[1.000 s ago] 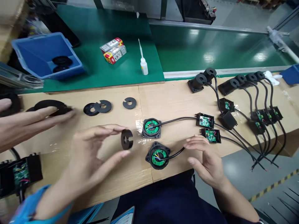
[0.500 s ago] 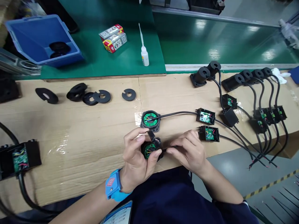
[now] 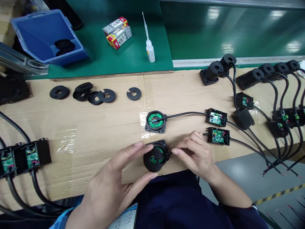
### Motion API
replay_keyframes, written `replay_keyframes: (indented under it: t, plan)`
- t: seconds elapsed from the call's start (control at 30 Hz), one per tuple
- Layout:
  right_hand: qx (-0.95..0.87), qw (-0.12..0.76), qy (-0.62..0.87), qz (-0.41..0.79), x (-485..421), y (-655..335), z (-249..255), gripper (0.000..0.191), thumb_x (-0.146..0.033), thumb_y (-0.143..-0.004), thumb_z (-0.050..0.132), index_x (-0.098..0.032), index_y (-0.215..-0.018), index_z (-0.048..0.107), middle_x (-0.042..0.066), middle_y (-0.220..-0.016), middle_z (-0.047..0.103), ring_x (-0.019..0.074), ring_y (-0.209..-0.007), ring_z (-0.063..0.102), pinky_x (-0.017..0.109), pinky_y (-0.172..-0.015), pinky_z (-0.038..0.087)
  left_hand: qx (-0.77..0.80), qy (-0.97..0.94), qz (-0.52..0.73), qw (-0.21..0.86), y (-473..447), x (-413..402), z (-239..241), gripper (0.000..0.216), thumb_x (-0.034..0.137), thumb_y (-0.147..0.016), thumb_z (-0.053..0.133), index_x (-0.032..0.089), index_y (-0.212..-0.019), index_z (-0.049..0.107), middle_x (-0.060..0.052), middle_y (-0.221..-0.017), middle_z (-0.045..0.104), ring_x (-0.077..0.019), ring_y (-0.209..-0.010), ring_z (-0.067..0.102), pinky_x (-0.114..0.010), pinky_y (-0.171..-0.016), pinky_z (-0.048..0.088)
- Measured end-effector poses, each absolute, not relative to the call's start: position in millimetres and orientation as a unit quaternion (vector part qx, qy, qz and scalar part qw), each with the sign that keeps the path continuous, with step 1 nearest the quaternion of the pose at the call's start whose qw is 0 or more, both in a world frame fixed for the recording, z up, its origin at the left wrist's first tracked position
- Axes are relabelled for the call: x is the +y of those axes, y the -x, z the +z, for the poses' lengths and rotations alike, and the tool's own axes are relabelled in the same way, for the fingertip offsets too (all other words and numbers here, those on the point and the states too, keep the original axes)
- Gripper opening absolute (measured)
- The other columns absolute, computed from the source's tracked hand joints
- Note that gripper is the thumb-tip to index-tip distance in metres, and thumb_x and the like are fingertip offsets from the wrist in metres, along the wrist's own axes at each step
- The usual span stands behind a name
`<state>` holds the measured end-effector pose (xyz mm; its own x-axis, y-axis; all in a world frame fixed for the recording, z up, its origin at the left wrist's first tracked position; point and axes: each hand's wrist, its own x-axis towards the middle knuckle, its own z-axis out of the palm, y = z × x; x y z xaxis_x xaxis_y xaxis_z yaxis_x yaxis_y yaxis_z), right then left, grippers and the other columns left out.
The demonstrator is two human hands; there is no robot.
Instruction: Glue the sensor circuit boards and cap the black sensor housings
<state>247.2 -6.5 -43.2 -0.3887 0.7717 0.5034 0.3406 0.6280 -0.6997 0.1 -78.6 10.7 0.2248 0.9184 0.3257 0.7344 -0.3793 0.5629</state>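
A black slotted disc (image 3: 150, 162) lies over the green circuit board of the nearer square black housing (image 3: 162, 143), set off toward its left. The thumb and fingers of my left hand (image 3: 108, 178) are spread wide around the disc, with the tips at its opposite edges. To the right, my right hand (image 3: 196, 154) pinches the black cable (image 3: 169, 153) where it leaves the housing. Just beyond sits a second housing (image 3: 155, 121), its green board and thin wires uncovered, with a cable running right.
Several black slotted discs (image 3: 106, 95) lie at the back left. A blue bin (image 3: 50, 35), a small box (image 3: 118, 32) and a white dropper bottle (image 3: 150, 52) stand on the green surface. Cabled black boxes (image 3: 218, 136) and cylinders (image 3: 213, 71) occupy the right; more boxes (image 3: 35, 156) sit left.
The black disc in my left hand has come down flatter over the nearer housing, and that hand's fingers have spread wider. My right hand stays at the cable. The view has shifted slightly.
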Motion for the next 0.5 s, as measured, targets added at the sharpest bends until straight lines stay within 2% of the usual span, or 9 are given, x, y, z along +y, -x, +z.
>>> replay_keyframes:
  t: [0.07,0.17,0.3,0.43,0.5]
  plan:
    - [-0.795,0.427,0.35,0.253,-6.2,-246.8,-43.2,0.012,-0.02,-0.091,0.078,-0.014,-0.091,0.066,0.002,-0.08,0.06,0.0119,-0.076,0.051,0.032,-0.076,0.038,0.523,-0.795,0.286,0.111,-4.3,-75.8,12.0,0.073,0.034,-0.097,0.072,0.014,-0.156,0.036,-0.003,-0.122,0.07,-0.0067,-0.124,0.059,-0.014,-0.116,0.037]
    - [-0.797,0.424,0.347,0.254,-5.6,-246.2,-43.8,0.013,-0.021,-0.091,0.078,-0.014,-0.091,0.067,0.003,-0.08,0.06,0.012,-0.076,0.051,0.032,-0.075,0.038,0.517,-0.81,0.25,0.123,-10.8,-70.7,15.5,0.076,0.034,-0.097,0.072,0.012,-0.159,0.034,-0.004,-0.129,0.065,-0.0069,-0.126,0.056,-0.015,-0.115,0.037]
    - [-0.796,0.427,0.354,0.241,-7.1,-247.4,-43.0,0.014,-0.023,-0.092,0.078,-0.014,-0.093,0.067,0.003,-0.083,0.061,0.0125,-0.079,0.053,0.032,-0.076,0.04,0.523,-0.822,0.189,0.124,-15.0,-67.0,25.0,0.067,0.038,-0.105,0.06,0.014,-0.162,0.035,-0.005,-0.119,0.063,-0.0123,-0.11,0.058,-0.023,-0.107,0.039]
    - [-0.817,0.473,0.314,0.096,-15.5,-250.5,-38.1,0.021,-0.026,-0.088,0.081,-0.014,-0.1,0.069,0.007,-0.097,0.069,0.0182,-0.094,0.061,0.036,-0.083,0.048,0.53,-0.826,0.158,0.106,-16.4,-65.2,32.1,0.066,0.043,-0.109,0.049,0.015,-0.166,0.03,-0.004,-0.109,0.062,-0.0147,-0.101,0.059,-0.027,-0.097,0.04]
    - [-0.847,0.476,0.232,0.05,-20.9,-248.0,-37.4,0.018,-0.029,-0.09,0.079,-0.014,-0.098,0.072,0.006,-0.103,0.073,0.0179,-0.094,0.063,0.033,-0.078,0.051,0.532,-0.825,0.156,0.106,-17.4,-64.1,33.8,0.064,0.041,-0.111,0.045,0.015,-0.167,0.028,-0.005,-0.109,0.062,-0.0149,-0.102,0.06,-0.027,-0.095,0.041]
